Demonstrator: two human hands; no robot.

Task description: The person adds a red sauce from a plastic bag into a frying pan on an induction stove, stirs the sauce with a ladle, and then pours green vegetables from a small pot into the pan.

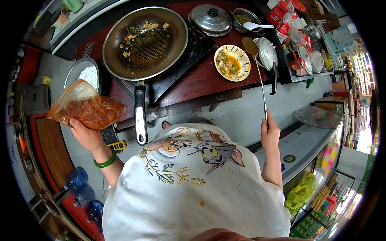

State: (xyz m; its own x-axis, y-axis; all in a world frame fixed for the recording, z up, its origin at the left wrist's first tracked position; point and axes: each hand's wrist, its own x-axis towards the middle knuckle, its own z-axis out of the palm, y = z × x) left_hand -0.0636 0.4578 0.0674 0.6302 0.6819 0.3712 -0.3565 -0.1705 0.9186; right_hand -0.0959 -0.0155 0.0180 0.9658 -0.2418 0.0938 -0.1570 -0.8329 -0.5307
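Note:
My left hand (86, 135) holds up a clear plastic bag (90, 113) of red-orange chili paste or seasoning, left of the frying pan. In my right hand (270, 132) is the long handle of a metal ladle (251, 46), its bowl raised near a small lidded pot (267, 54). The wide frying pan (146, 48) sits on a black cooktop (193, 48), with oil and scattered bits of cooked food inside. To its right, a patterned plate (247, 61) carries chopped food in orange sauce. Behind the bag stands a metal bowl (68, 70) of white powder.
A large metal lid (208, 19) and a pot with a white spoon (257, 26) stand at the back of the dark red table (196, 84). The pan's handle (140, 117) juts over the front edge. A crowded rack (304, 75) of jars and packets stands at right.

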